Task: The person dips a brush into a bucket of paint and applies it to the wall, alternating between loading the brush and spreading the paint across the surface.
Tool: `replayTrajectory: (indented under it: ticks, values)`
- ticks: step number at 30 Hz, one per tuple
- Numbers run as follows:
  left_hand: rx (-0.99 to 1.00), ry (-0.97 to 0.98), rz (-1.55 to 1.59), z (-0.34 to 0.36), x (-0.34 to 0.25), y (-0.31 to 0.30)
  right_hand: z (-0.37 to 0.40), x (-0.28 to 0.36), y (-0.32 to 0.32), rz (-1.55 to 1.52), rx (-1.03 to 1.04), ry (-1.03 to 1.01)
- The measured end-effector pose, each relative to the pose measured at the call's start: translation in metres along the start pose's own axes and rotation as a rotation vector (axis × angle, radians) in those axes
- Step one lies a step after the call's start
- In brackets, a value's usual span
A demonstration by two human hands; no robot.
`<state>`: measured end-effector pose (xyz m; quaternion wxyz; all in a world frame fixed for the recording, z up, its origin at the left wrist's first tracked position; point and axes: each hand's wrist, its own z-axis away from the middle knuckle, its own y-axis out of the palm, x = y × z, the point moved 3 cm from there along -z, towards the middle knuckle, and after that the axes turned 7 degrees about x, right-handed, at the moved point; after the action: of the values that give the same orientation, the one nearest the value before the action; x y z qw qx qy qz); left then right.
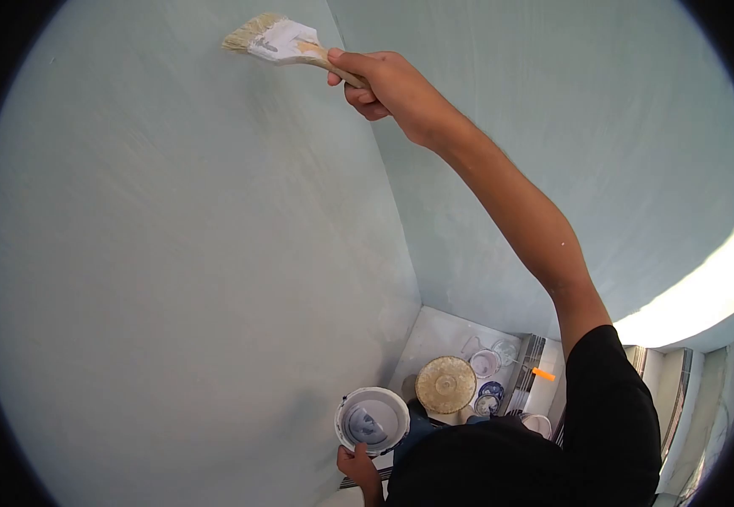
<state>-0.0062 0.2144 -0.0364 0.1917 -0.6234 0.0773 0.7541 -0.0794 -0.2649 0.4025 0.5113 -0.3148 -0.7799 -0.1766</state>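
Note:
My right hand is closed round the wooden handle of a wide paintbrush, high up at the left-hand wall. The brush's pale bristles point left, right at the wall surface, and white paint coats its ferrule. Low in the view, my left hand grips the near rim of a white paint bucket. Greyish-white paint lies inside the bucket, with a bluish patch in it.
Two pale blue-grey walls meet in a corner. Below stand a round yellowish lid or stool top, a small pink-white tub, a blue-stained container and an orange-handled tool. Steps run along the right. Sunlight falls on the right wall.

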Motion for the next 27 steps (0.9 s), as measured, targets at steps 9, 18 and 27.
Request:
replayTrajectory:
  ticks: [9,18,27]
  values:
    - [-0.039,-0.005,-0.025,0.000,-0.033,-0.014,0.122,-0.316,0.035,-0.235,-0.005,0.264]
    - [-0.009,-0.033,-0.183,0.015,-0.087,-0.016,0.327,-0.540,0.049,0.369,0.034,0.982]
    - [0.118,-0.135,-0.107,-0.014,-0.073,-0.011,0.289,-0.601,0.079,0.468,-0.140,1.121]
